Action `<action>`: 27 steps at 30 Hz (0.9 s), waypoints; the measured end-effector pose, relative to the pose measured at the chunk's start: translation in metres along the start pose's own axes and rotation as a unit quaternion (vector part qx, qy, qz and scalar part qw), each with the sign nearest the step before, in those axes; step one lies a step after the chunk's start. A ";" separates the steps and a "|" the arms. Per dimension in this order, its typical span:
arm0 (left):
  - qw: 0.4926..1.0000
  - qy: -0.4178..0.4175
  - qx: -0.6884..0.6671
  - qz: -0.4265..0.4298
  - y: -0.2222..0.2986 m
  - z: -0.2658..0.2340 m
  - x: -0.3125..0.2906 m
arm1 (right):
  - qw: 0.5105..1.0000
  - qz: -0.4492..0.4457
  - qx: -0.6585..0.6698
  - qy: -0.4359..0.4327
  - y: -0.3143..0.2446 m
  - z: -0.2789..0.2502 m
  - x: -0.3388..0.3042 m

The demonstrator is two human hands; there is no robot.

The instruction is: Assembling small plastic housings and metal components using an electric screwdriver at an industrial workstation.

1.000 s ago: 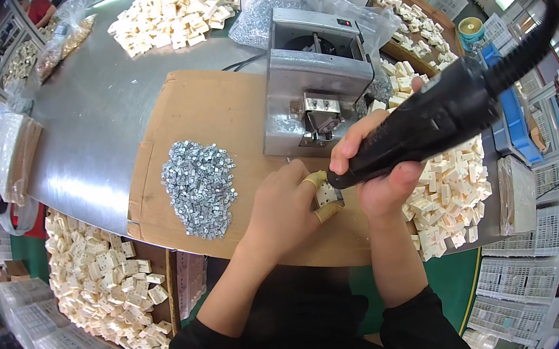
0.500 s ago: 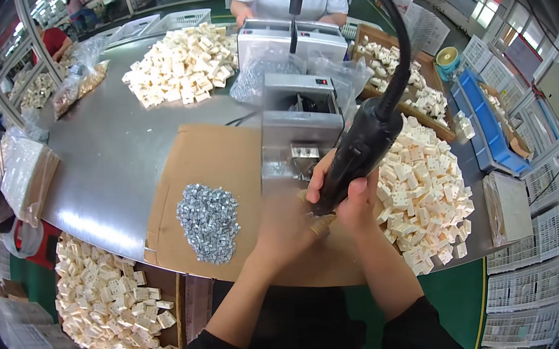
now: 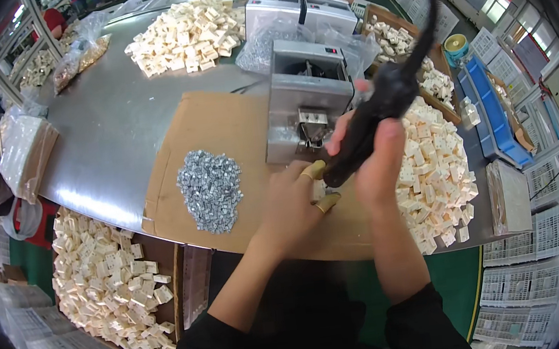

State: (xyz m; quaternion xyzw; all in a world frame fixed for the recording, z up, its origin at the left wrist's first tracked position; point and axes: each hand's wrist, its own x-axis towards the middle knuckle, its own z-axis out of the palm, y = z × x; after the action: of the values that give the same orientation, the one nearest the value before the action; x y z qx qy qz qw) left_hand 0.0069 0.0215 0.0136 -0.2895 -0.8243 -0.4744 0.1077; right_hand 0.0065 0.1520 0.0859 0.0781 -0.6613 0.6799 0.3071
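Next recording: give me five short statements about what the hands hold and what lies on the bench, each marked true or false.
1. The right hand grips a black electric screwdriver. True.
2. The left hand is flat on the bare metal table. False: it pinches a small part under the screwdriver tip, over the cardboard sheet.
3. A heap of small grey metal parts lies on the cardboard. True.
4. The grey machine stands left of that heap. False: it stands to its right.
5. Cream plastic parts are piled by the right hand. True.
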 end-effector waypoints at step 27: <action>0.990 -0.132 -0.010 -0.048 -0.013 -0.014 -0.003 | 0.993 -0.002 0.104 -0.057 -0.009 -0.025 0.004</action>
State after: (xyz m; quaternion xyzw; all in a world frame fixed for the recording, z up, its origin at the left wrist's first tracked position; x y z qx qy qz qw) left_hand 0.0004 0.0038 0.0101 -0.3110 -0.8395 -0.4447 -0.0279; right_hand 0.0152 0.1761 0.0926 0.1491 -0.6031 0.7390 0.2606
